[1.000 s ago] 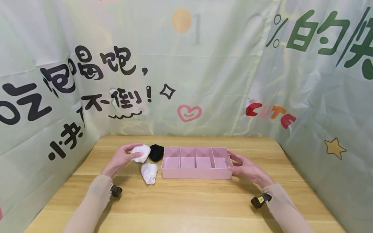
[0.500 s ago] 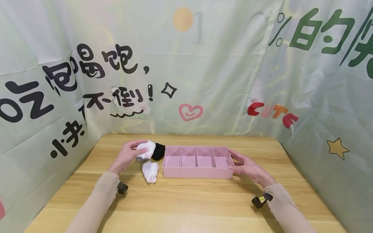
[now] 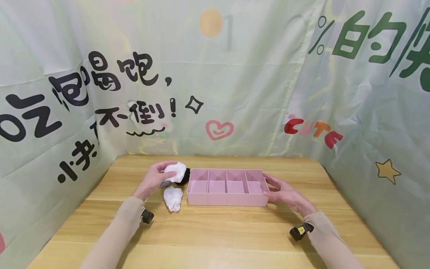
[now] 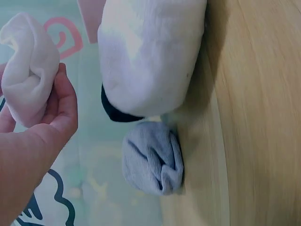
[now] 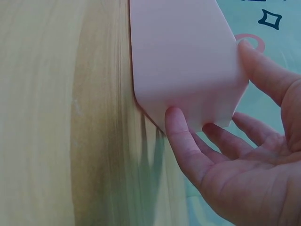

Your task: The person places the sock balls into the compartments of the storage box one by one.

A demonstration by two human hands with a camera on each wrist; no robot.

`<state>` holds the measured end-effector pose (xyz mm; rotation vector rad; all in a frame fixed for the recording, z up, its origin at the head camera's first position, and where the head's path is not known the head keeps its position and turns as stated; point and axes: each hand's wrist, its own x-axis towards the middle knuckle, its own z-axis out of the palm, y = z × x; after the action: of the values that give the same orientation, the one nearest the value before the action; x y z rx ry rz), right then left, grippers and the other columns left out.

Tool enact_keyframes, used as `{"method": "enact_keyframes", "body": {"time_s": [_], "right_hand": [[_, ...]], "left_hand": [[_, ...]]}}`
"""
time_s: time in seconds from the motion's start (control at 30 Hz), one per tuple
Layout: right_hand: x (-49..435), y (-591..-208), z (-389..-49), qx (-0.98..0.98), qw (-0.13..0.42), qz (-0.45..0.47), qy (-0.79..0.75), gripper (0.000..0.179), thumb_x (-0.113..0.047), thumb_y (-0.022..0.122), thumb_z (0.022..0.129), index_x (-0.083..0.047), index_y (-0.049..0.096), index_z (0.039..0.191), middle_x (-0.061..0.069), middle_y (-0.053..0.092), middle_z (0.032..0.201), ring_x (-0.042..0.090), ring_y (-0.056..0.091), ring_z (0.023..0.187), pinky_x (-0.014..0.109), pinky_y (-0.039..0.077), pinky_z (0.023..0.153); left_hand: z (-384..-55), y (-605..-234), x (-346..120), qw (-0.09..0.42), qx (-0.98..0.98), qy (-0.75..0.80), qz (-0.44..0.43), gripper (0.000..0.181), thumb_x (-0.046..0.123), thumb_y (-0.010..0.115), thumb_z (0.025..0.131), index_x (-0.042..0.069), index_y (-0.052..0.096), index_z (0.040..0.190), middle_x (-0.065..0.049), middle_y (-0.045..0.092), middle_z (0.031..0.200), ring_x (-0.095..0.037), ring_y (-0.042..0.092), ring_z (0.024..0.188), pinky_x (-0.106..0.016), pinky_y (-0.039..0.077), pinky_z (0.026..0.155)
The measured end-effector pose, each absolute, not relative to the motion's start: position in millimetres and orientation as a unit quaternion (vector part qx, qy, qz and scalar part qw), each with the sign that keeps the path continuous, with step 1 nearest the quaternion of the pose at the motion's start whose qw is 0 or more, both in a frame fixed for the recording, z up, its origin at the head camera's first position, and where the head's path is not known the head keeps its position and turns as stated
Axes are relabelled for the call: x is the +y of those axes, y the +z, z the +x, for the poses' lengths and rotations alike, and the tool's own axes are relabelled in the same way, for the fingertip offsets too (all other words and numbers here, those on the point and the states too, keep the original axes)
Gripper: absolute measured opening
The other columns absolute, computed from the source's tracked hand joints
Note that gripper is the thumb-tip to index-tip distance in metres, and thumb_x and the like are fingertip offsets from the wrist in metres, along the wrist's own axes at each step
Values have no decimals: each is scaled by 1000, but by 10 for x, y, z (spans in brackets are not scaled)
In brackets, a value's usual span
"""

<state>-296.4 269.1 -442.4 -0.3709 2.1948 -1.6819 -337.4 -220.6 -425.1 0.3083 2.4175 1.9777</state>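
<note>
My left hand (image 3: 155,179) grips a white rolled sock (image 3: 175,172) between thumb and fingers, raised above the table. In the left wrist view, the held white sock (image 4: 30,75) is bunched and round. Under and behind it, partly hidden, are a grey rolled sock (image 4: 153,157) and a black one (image 3: 183,177). A second white rolled sock (image 3: 173,198) lies nearer to me on the wood. My right hand (image 3: 287,194) holds the right end of a pink divided box (image 3: 226,200), thumb at the near corner and fingertips against the end wall (image 5: 202,103).
The box's compartments hold nothing visible. A wooden table (image 3: 215,231) bears everything, and printed fabric curtains (image 3: 255,93) enclose its back and both sides. Black cameras are strapped at both wrists.
My left hand has carried the white sock to the right, towards the box. The grey sock has come into view and more of the black one is covered. My right hand stays put.
</note>
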Motion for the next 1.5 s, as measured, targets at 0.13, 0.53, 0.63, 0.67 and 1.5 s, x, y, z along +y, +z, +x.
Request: {"method": "enact_keyframes", "body": {"time_s": [0.13,0.53,0.63,0.67,1.5], "right_hand": [[2698,-4415,-2968,774,175,-129,-594,83,-10,66,93,-10,14,158,20,8,164,50,18,145,47,43,106],[2700,-4412,-2988,776,175,-126,-593,85,-10,67,92,-11,14,158,20,8,164,49,18,145,48,42,107],[2695,-4413,-2993,777,175,-122,-592,84,-10,67,92,-12,15,158,19,8,164,49,18,145,48,42,107],[2693,-4414,-2995,778,175,-124,-590,84,-10,67,93,-11,14,158,19,8,164,49,18,145,48,42,107],[2682,-4448,-2972,775,175,-111,-597,82,-11,66,93,-13,16,158,17,10,164,47,20,145,46,44,106]], "left_hand": [[-3391,-4257,-2128,3,768,633,102,50,12,76,85,2,60,131,-18,59,132,-10,60,100,-21,53,82],[-3394,-4250,-1995,92,745,641,158,70,7,82,78,9,52,141,-19,51,142,-19,64,104,-29,56,86],[-3374,-4241,-1977,108,742,640,171,76,6,84,75,8,50,143,-21,48,144,-21,63,106,-31,56,87],[-3371,-4242,-1975,113,742,636,177,78,6,84,75,8,49,144,-22,47,145,-21,62,108,-31,56,88],[-3403,-4298,-1709,10,838,500,217,60,24,84,78,13,62,132,-12,65,126,-15,62,92,-26,52,79]]}}
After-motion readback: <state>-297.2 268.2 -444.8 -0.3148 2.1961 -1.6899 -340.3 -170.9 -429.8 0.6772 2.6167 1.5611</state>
